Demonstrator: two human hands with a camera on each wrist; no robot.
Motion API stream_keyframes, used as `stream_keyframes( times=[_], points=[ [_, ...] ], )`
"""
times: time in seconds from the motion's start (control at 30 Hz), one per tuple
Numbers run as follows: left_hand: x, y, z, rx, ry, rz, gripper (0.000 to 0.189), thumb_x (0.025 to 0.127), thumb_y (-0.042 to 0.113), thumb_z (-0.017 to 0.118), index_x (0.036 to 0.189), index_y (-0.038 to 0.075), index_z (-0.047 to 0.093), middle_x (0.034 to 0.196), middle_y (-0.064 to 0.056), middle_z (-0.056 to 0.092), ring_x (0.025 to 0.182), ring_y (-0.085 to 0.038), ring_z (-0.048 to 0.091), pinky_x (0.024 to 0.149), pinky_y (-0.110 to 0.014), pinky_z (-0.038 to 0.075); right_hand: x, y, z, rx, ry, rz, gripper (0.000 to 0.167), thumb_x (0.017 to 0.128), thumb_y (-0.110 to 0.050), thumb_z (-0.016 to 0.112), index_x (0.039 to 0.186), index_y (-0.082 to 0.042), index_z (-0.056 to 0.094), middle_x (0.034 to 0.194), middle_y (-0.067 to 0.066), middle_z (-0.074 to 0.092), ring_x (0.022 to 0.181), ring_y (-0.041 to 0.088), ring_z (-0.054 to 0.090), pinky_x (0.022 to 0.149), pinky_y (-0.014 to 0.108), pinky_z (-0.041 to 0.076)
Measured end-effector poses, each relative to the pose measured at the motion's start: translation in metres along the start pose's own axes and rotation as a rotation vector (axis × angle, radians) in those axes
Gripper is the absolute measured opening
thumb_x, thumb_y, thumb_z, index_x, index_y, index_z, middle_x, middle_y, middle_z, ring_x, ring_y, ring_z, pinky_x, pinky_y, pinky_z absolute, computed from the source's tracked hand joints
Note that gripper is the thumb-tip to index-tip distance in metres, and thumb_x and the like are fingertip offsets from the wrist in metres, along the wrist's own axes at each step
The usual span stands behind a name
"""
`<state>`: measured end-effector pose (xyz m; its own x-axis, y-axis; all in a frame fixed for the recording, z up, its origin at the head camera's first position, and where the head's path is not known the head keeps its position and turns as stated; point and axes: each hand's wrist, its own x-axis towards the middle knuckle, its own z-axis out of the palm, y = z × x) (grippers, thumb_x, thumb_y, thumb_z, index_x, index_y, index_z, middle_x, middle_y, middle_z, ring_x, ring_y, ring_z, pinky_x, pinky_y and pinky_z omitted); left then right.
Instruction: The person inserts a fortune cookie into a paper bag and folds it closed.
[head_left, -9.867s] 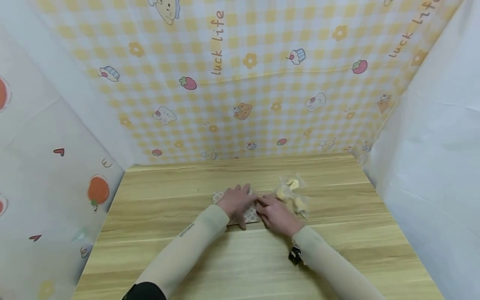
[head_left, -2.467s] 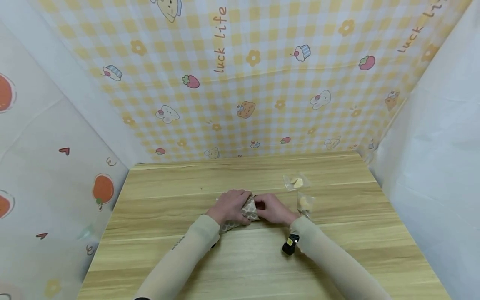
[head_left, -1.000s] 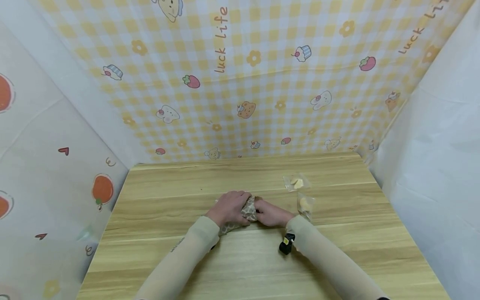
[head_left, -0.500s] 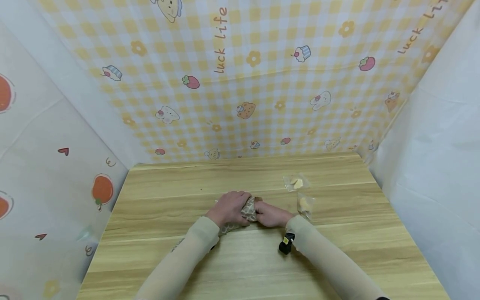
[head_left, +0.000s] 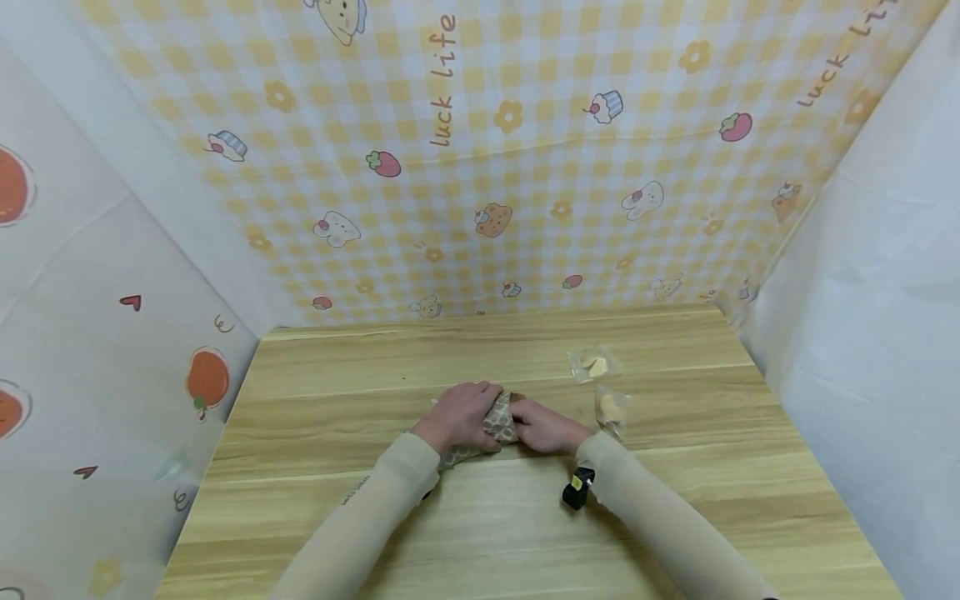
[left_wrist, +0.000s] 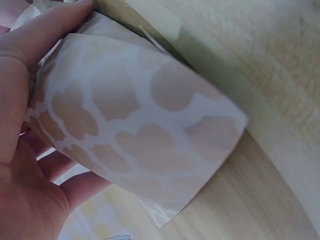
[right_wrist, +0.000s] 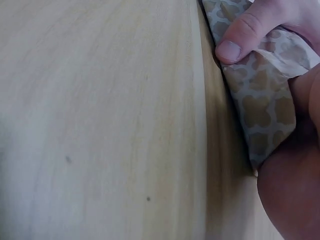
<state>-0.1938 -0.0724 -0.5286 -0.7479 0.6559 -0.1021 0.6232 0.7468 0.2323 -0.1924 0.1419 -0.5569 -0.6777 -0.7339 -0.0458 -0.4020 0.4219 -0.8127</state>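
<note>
A small paper bag (head_left: 498,419) with a tan and white lattice pattern lies on the wooden table, its mouth toward the right. My left hand (head_left: 459,414) grips it from above; in the left wrist view the fingers and thumb wrap round the patterned bag (left_wrist: 150,125). Fingers of my right hand (head_left: 547,427) reach into the bag's mouth and are hidden there, so I cannot tell what they hold. The right wrist view has the left thumb (right_wrist: 240,42) pressing on the bag (right_wrist: 260,107) while the right hand (right_wrist: 287,195) covers its opening.
Two pale yellow cookies in clear wrappers, a far cookie (head_left: 596,366) and a nearer cookie (head_left: 612,407), lie right of the bag, the nearer one close behind my right wrist. A yellow checked cloth (head_left: 465,208) hangs along the table's back edge, with white sheets at both sides.
In the oldest frame three wrapped cookies lay at the right, and the bag lay flatter under both hands. Since then one cookie has left that group, and my right hand has gone into the bag's mouth.
</note>
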Motion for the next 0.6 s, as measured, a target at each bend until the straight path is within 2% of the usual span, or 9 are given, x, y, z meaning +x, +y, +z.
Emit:
stream_keyframes(
  times=[0.23, 0.37, 0.47, 0.6],
  points=[
    [-0.001, 0.001, -0.001, -0.016, -0.021, -0.015, 0.089, 0.077, 0.053, 0.09, 0.145, 0.009, 0.054, 0.133, -0.006, 0.064, 0.118, -0.025, 0.064, 0.103, -0.042, 0.053, -0.013, -0.005, -0.009, -0.045, 0.049, 0.022, 0.024, 0.105, -0.01, 0.061, 0.121, -0.019, 0.076, 0.116, -0.005, 0.075, 0.105, 0.01, 0.068, 0.094, 0.033, 0.055],
    [-0.002, 0.001, -0.001, -0.014, -0.018, -0.024, 0.089, 0.077, 0.054, 0.09, 0.144, 0.009, 0.054, 0.133, -0.006, 0.063, 0.118, -0.025, 0.064, 0.103, -0.042, 0.053, -0.025, -0.009, -0.026, -0.059, 0.089, 0.043, 0.027, 0.105, -0.013, 0.063, 0.129, -0.016, 0.074, 0.122, -0.002, 0.075, 0.108, 0.012, 0.069, 0.094, 0.034, 0.057],
    [-0.002, 0.0, 0.0, -0.01, -0.014, -0.032, 0.088, 0.076, 0.054, 0.091, 0.143, 0.009, 0.055, 0.131, -0.006, 0.063, 0.114, -0.024, 0.064, 0.102, -0.042, 0.053, -0.035, -0.008, -0.044, -0.083, 0.155, 0.066, 0.027, 0.105, -0.012, 0.063, 0.13, -0.01, 0.073, 0.123, 0.002, 0.075, 0.108, 0.016, 0.07, 0.093, 0.035, 0.058],
    [-0.002, -0.001, 0.0, -0.001, -0.013, -0.037, 0.088, 0.076, 0.054, 0.091, 0.143, 0.009, 0.055, 0.129, -0.006, 0.063, 0.112, -0.024, 0.064, 0.102, -0.042, 0.053, -0.048, 0.0, -0.073, -0.169, 0.294, 0.076, 0.025, 0.104, -0.006, 0.064, 0.127, -0.002, 0.073, 0.122, 0.011, 0.075, 0.108, 0.026, 0.071, 0.09, 0.041, 0.06]
  ],
)
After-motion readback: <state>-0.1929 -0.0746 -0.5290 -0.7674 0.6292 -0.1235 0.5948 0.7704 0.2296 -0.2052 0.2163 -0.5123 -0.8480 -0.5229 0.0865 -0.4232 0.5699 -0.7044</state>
